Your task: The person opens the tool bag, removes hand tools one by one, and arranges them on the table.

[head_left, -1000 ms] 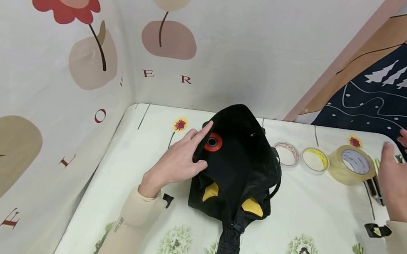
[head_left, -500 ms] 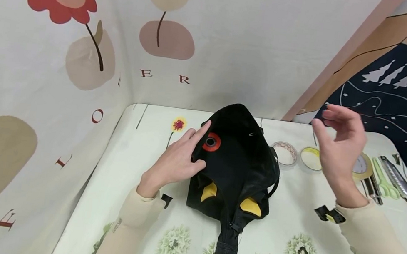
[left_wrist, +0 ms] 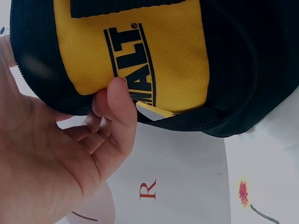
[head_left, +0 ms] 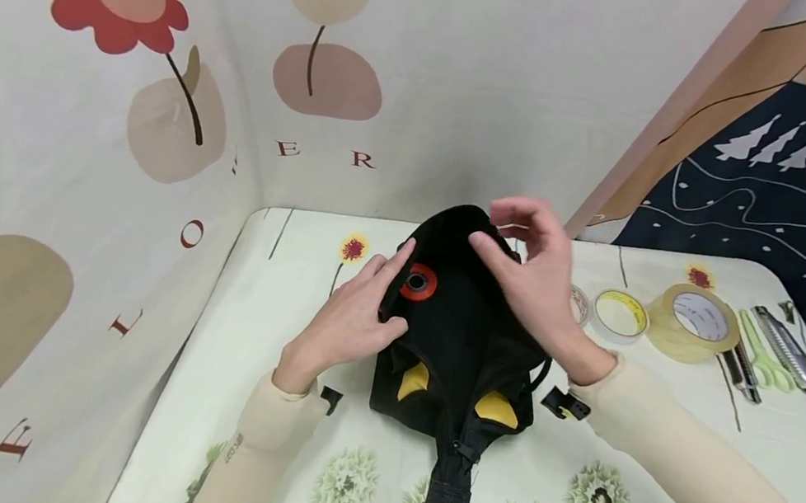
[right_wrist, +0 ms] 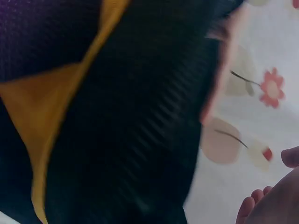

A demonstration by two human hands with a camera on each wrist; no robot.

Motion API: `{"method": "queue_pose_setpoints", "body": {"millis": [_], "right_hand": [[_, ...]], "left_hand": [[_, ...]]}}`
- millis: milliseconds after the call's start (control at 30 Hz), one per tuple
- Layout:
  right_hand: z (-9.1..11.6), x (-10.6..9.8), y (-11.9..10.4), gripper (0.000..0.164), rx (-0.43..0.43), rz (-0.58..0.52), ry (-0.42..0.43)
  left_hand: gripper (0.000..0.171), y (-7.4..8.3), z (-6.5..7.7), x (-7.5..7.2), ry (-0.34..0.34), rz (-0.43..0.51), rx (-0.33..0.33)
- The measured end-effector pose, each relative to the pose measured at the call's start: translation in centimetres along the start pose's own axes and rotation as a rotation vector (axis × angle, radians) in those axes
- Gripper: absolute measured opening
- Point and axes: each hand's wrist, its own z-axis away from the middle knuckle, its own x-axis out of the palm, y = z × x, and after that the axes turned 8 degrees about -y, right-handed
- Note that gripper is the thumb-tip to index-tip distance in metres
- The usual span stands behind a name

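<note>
A black bag (head_left: 449, 331) with yellow patches stands on the table, its mouth gaping toward me. My left hand (head_left: 350, 320) holds the bag's left rim. In the left wrist view, fingers (left_wrist: 122, 105) of that hand curl against the bag's yellow panel (left_wrist: 180, 60), which has black lettering. Inside the opening, a red ring (head_left: 430, 284) with a dark middle shows near the left hand. My right hand (head_left: 538, 271) hovers at the bag's upper right edge, thumb apart from its bent fingers, with nothing seen in it. The right wrist view shows the bag's side (right_wrist: 135, 126) close up and blurred.
Right of the bag, in a row, lie a partly hidden tape roll (head_left: 579, 305), a yellow-cored tape roll (head_left: 619, 316), a wide clear tape roll (head_left: 689, 324), a dark cutter (head_left: 743, 372), green scissors (head_left: 764, 359) and a grey utility knife (head_left: 794, 354). Patterned cloth (head_left: 467, 84) hangs behind.
My right hand has swept left from above the tools on the right to the bag's edge, with nothing seen in it. The left hand and the bag have stayed put.
</note>
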Motion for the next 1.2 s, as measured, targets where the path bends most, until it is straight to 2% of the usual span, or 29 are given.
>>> {"method": "queue_pose_setpoints", "body": {"millis": [200, 333, 533, 733, 967, 1200], "right_hand": [[1.2, 2.1, 1.8, 0.036, 0.009, 0.119, -0.130], [1.8, 2.7, 3.3, 0.040, 0.019, 0.174, -0.211], [3.0, 3.3, 5.5, 0.041, 0.078, 0.241, -0.297], [4.0, 3.9, 7.1, 0.042, 0.131, 0.255, -0.321], [3.6, 4.3, 8.8, 0.043, 0.218, 0.252, -0.322], [3.4, 4.7, 10.4, 0.045, 0.250, 0.275, -0.352]], "left_hand": [[0.100, 0.0, 0.0, 0.0, 0.002, -0.007, 0.003], [0.100, 0.0, 0.1, 0.0, 0.008, -0.006, 0.000], [0.101, 0.1, 0.1, 0.0, 0.007, -0.016, -0.006], [0.099, 0.1, 0.1, -0.1, 0.003, -0.019, 0.000], [0.099, 0.1, 0.1, -0.2, 0.004, -0.023, -0.001], [0.099, -0.1, 0.1, -0.2, 0.006, -0.035, -0.002]]}}
